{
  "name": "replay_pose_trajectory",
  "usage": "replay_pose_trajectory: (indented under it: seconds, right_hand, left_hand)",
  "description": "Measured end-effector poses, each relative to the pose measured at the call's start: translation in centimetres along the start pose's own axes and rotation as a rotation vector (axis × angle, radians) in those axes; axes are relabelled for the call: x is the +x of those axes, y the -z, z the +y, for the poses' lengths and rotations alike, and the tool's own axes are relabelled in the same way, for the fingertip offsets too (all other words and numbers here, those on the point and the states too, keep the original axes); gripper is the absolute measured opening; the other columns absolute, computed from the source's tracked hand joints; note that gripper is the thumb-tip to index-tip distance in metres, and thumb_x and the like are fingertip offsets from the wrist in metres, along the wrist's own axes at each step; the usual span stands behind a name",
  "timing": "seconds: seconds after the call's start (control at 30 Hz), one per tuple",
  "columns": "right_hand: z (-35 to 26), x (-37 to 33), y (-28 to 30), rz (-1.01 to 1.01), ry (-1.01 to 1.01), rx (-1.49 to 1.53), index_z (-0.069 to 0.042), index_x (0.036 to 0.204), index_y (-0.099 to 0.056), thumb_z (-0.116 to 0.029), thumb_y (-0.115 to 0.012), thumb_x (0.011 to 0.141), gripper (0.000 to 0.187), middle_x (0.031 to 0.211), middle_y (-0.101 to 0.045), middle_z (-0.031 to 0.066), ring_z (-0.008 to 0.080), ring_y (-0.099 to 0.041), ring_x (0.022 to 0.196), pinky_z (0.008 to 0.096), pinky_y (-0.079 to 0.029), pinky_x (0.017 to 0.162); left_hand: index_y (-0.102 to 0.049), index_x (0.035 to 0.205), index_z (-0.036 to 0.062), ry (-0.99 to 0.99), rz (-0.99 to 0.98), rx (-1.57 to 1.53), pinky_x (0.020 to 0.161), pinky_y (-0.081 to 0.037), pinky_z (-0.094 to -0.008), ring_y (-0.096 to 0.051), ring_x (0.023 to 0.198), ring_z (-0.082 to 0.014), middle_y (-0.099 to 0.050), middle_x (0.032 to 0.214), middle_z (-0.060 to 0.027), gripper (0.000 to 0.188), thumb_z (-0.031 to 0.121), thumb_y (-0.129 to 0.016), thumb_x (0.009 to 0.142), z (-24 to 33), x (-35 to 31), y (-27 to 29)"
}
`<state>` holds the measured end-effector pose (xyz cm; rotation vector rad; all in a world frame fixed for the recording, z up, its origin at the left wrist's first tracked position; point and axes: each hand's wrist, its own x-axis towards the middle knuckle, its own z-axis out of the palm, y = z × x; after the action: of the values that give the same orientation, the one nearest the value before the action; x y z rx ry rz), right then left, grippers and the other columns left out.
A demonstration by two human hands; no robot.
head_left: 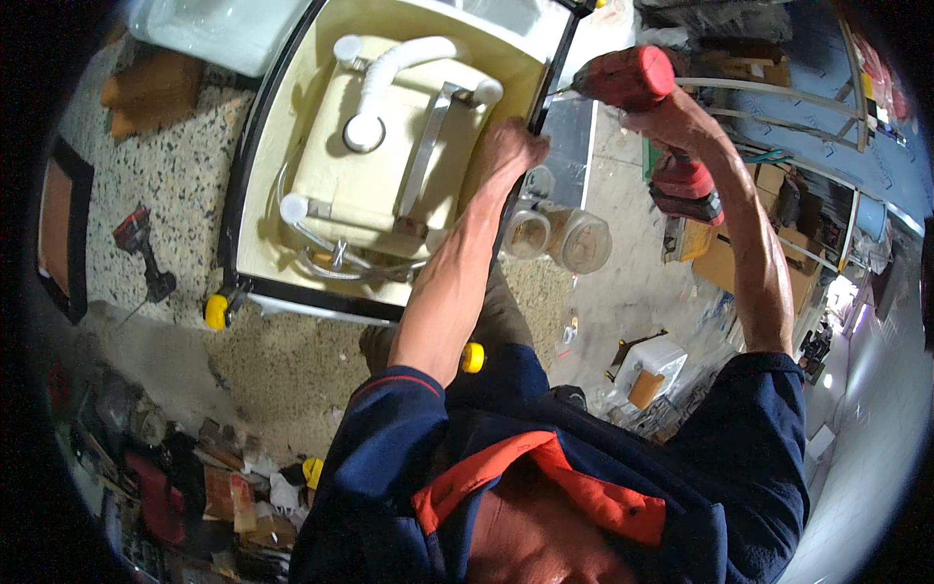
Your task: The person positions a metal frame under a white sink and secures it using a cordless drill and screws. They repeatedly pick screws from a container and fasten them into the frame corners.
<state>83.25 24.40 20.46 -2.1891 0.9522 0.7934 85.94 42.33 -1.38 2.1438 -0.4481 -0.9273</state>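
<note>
My right hand [671, 119] is wrapped round the handle of a red cordless drill [628, 78]. The drill's bit points left at the black frame [255, 161] edging a cream, box-shaped housing. My left hand [514, 151] is closed on the right side of that frame, with some fingers hidden. Inside the housing lies a cream basin-like body [326, 185] with a white corrugated hose [384, 73] curving out of a round fitting. A metal strip [424, 161] runs beside it, and a braided hose [355, 261] loops along the near side.
Yellow caster wheels [216, 311] sit at the housing's near corners. Another cordless drill [146, 255] lies at left near a black-rimmed panel [66, 229]. Clear jars [582, 241] stand right of the frame. Shelving [778, 92] is at far right; clutter [229, 492] covers the lower left.
</note>
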Motion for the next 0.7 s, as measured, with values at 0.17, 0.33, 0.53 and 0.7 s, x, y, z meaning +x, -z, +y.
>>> replay_pose_trajectory:
  seconds: [0.17,0.33,0.53,0.7]
  right_hand:
    - [2.3,-3.4,-0.3,0.088,-0.007,-0.015,-0.006,0.103,-0.06,-0.009,-0.065,0.076,0.027,0.067,-0.055,-0.0024,0.0111,-0.051,0.057,0.0298,-0.042,0.052]
    - [1.4,-4.0,-0.8,0.059,-0.109,0.046,-0.009,0.108,-0.062,-0.01,-0.063,0.075,0.033,0.068,-0.054,-0.0024,0.0109,-0.05,0.054,0.0292,-0.042,0.05]
    - [3.1,-2.8,-0.5,0.096,-0.164,-0.046,-0.009,0.081,-0.059,-0.016,-0.067,0.075,0.012,0.062,-0.051,-0.0027,0.0099,-0.048,0.049,0.0285,-0.039,0.045]
    - [4.2,-2.6,0.6,0.048,-0.239,0.1,-0.008,0.083,-0.06,-0.013,-0.071,0.078,0.013,0.062,-0.053,-0.0014,0.0112,-0.05,0.049,0.0279,-0.039,0.045]
  left_hand:
    - [-0.071,0.098,-0.0006,-0.099,-0.18,-0.119,0.079,-0.055,-0.043,-0.07,0.091,-0.0328,-0.07,0.098,-0.0236,0.039,0.032,-0.073,0.077,1.8,-2.5,1.0]
    - [-0.071,0.083,-0.0016,-0.201,0.006,-0.089,0.071,-0.057,-0.0464,-0.069,0.077,-0.0393,-0.068,0.079,-0.0236,0.027,0.019,-0.07,0.064,1.5,-3.5,1.3]
    - [-0.069,0.076,-0.0021,-0.048,0.024,-0.279,0.071,-0.057,-0.0482,-0.069,0.079,-0.0389,-0.066,0.085,-0.0263,0.02,0.013,-0.069,0.063,1.5,-2.5,-1.9]
    - [-0.067,0.078,-0.0024,0.0,0.009,-0.358,0.067,-0.057,-0.0493,-0.068,0.077,-0.0411,-0.066,0.086,-0.0246,0.019,0.011,-0.07,0.065,2.1,-2.8,-0.7]
